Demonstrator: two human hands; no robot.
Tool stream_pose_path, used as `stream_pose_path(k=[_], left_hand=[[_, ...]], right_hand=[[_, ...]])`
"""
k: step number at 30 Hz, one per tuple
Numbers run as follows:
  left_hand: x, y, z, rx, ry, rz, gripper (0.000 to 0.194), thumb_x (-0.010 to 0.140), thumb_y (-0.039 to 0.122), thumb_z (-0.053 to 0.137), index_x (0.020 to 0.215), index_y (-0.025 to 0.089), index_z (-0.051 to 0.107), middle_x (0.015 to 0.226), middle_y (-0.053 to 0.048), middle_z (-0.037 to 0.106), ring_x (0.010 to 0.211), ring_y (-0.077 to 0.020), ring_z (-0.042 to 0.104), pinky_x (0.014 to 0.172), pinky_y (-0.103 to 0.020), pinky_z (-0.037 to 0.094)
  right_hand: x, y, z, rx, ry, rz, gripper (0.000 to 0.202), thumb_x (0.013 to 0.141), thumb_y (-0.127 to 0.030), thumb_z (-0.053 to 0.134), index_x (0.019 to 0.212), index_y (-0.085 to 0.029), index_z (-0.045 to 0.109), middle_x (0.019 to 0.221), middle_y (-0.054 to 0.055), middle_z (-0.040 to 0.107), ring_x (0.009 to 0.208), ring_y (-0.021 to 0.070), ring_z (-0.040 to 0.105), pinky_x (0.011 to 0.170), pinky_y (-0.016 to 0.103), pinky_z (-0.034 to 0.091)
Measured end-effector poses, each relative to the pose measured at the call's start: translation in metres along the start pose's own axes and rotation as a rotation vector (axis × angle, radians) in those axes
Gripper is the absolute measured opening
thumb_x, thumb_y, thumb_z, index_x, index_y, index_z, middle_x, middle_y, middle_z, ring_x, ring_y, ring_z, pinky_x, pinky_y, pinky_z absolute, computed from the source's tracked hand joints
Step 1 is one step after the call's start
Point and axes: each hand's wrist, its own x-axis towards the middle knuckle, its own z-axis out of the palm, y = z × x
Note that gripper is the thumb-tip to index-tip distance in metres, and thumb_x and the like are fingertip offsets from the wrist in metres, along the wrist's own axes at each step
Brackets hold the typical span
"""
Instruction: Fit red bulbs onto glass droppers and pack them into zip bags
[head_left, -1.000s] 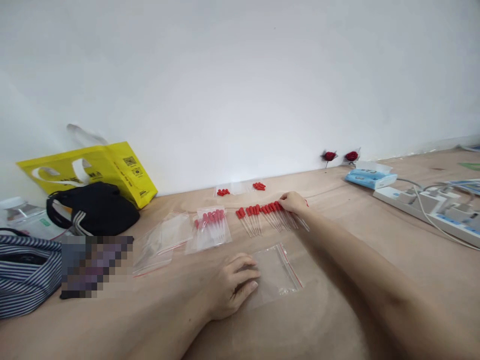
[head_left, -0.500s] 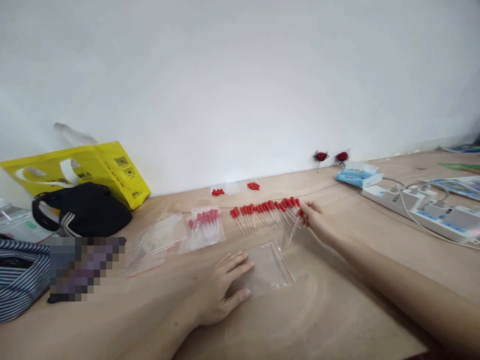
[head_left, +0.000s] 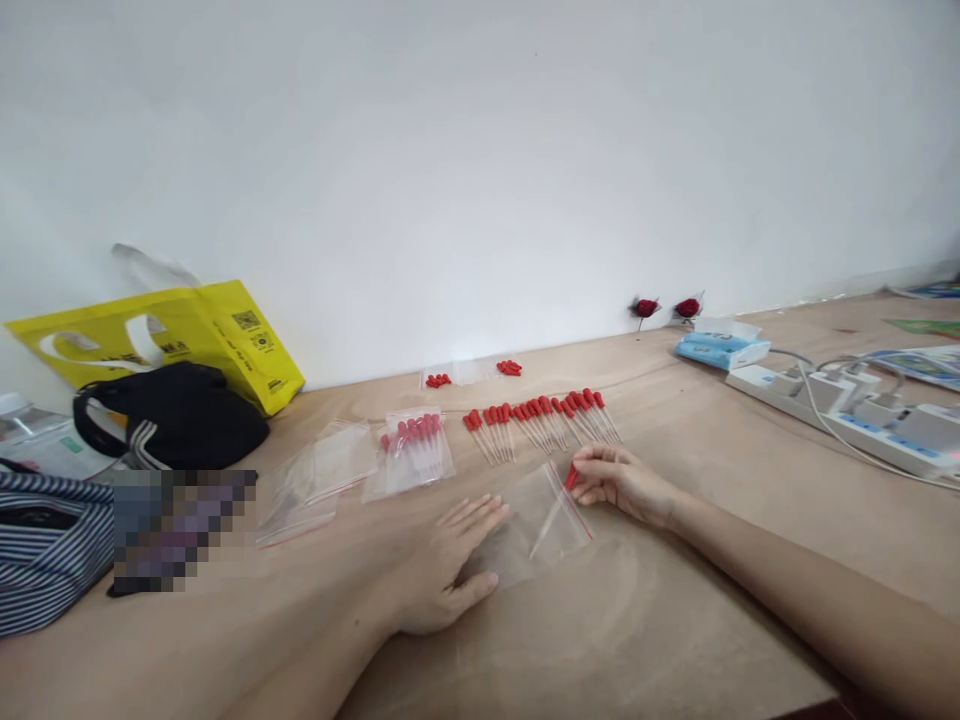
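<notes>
My right hand [head_left: 619, 484] pinches the red bulb of a dropper [head_left: 551, 518], whose thin clear tube points down-left over a clear zip bag [head_left: 517, 560]. Whether the tube is inside the bag or on top of it I cannot tell. The bag lies flat, its red-striped opening facing right. My left hand [head_left: 442, 570] rests open on the bag's left side, fingers stretched out. Behind the bag, several red-topped droppers [head_left: 540, 425] lie in a row of small groups. A filled bag of droppers [head_left: 412, 455] lies farther left.
Overlapping clear zip bags [head_left: 322, 480] lie at left, near a black pouch [head_left: 176, 415] and a yellow bag [head_left: 247, 340]. Loose red bulbs [head_left: 510, 368] are near the wall. At right are a blue tissue pack [head_left: 720, 349] and a power strip [head_left: 840, 415] with cables.
My right hand has moved down-left from the end of the dropper row to the zip bag's opening, carrying a dropper. My left hand has stayed on the bag.
</notes>
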Motion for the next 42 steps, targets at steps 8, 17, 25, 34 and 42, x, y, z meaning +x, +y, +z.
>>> stream_pose_path(k=[8,17,25,34,42], left_hand=[[0.001,0.001,-0.001,0.013,-0.043,0.027,0.053,0.085,0.039,0.041,0.134,0.027,0.024,0.143,-0.002,0.019,0.13,-0.0232,0.017,0.105,-0.046,0.017],[0.005,0.004,0.004,0.03,0.051,-0.001,0.045,0.084,0.038,0.044,0.128,0.026,0.038,0.139,-0.004,0.03,0.127,-0.0245,0.026,0.102,-0.046,0.023],[0.002,0.002,0.001,0.009,0.047,0.009,0.049,0.081,0.039,0.048,0.127,0.025,0.038,0.139,-0.006,0.03,0.127,-0.0248,0.027,0.101,-0.046,0.025],[-0.003,-0.007,0.001,-0.072,0.032,-0.007,0.043,0.08,0.038,0.051,0.122,0.028,0.046,0.136,-0.004,0.035,0.125,-0.0243,0.029,0.102,-0.045,0.024],[-0.001,-0.007,0.001,-0.07,0.059,0.013,0.044,0.079,0.038,0.052,0.121,0.029,0.046,0.135,-0.003,0.037,0.124,-0.0245,0.032,0.101,-0.045,0.026]], right_hand=[[-0.004,-0.006,-0.009,-0.279,-0.236,-0.012,0.027,0.066,-0.034,0.066,0.074,-0.017,0.047,0.041,-0.01,0.046,0.026,0.0029,0.038,0.025,0.013,0.018],[-0.006,0.0,0.0,-0.394,-0.274,-0.063,0.035,0.064,-0.043,0.066,0.077,-0.017,0.045,0.067,-0.004,0.059,0.031,-0.001,0.033,0.028,0.014,0.024],[-0.002,0.007,0.0,-0.568,-0.337,-0.122,0.03,0.062,-0.04,0.069,0.071,-0.013,0.058,0.056,-0.003,0.055,0.045,0.0045,0.043,0.044,0.017,0.035],[-0.004,-0.004,-0.002,-0.849,-0.391,-0.389,0.029,0.077,-0.042,0.053,0.082,-0.017,0.069,0.081,0.005,0.059,0.073,0.0119,0.052,0.064,0.023,0.042],[0.024,-0.019,-0.032,-0.914,0.087,-0.294,0.027,0.072,-0.038,0.053,0.069,-0.014,0.064,0.065,0.002,0.06,0.059,0.0121,0.052,0.055,0.022,0.04]])
